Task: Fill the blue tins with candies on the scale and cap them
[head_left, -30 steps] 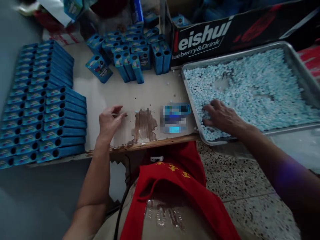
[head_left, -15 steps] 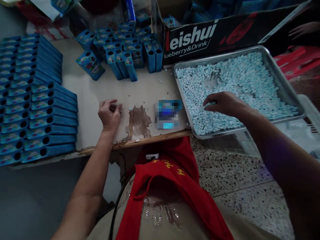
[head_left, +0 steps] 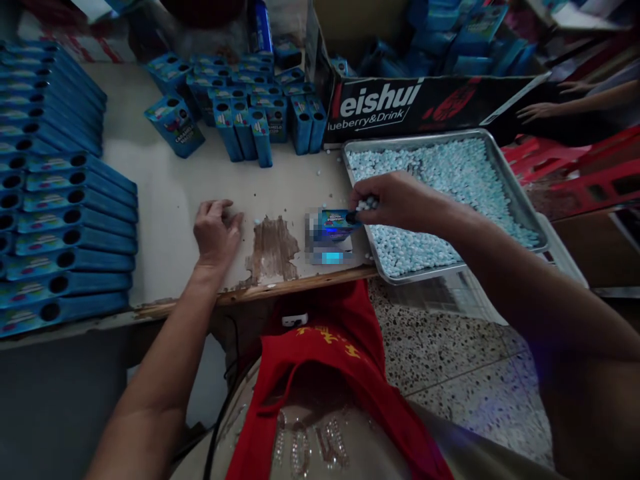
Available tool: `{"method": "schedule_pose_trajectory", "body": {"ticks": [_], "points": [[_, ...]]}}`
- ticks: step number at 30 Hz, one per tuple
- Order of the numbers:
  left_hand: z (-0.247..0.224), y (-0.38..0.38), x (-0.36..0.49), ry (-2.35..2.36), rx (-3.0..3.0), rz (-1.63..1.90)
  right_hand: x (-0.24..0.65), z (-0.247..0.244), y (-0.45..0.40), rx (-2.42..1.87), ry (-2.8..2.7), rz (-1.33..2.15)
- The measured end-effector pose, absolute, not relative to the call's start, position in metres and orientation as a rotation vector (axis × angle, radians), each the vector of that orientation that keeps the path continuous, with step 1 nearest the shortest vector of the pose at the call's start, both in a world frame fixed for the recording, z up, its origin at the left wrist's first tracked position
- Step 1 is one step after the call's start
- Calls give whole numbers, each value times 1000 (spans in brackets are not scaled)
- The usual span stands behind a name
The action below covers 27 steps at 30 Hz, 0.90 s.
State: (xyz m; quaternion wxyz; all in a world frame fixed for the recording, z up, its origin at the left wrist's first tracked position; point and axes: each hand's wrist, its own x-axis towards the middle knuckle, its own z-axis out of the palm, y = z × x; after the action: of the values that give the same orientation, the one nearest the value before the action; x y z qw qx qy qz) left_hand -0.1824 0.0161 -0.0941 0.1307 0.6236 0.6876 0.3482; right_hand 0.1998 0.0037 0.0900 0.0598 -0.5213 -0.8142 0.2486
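Several pale blue and white candies show between the curled fingers of my right hand point(head_left: 387, 199), at the hole end of a small blue box point(head_left: 336, 220). That box lies on a scale-like device with a lit cyan display point(head_left: 333, 257), partly blurred. Under my right wrist is a metal tray point(head_left: 417, 277) full of the same candies point(head_left: 470, 177). My left hand point(head_left: 217, 230) rests on the table point(head_left: 165, 193) left of a worn brown patch, fingers loosely bent and apart, holding nothing.
Rows of blue boxes with round holes point(head_left: 75, 230) stack at the left. More upright blue boxes point(head_left: 243, 130) stand at the back beside a black carton point(head_left: 380, 107) holding others. Another person's hands point(head_left: 540, 111) show at the right, near red plastic stools point(head_left: 560, 177).
My right hand has moved left from the tray to the small box, now with candies in its fingers. The view has shifted slightly. My left hand has barely moved.
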Motion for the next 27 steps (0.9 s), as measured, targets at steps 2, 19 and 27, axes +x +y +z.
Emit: {"method": "schedule_pose_trajectory", "body": {"ticks": [2, 19, 27], "points": [[-92, 15, -182, 1986, 1802, 982, 195, 92, 3, -1551, -2547, 699], [-94, 18, -180, 1959, 1855, 1033, 203, 85, 2, -1539, -2138, 948], [-92, 21, -180, 1981, 1848, 993, 314, 21, -8, -1537, -1416, 1089]]}}
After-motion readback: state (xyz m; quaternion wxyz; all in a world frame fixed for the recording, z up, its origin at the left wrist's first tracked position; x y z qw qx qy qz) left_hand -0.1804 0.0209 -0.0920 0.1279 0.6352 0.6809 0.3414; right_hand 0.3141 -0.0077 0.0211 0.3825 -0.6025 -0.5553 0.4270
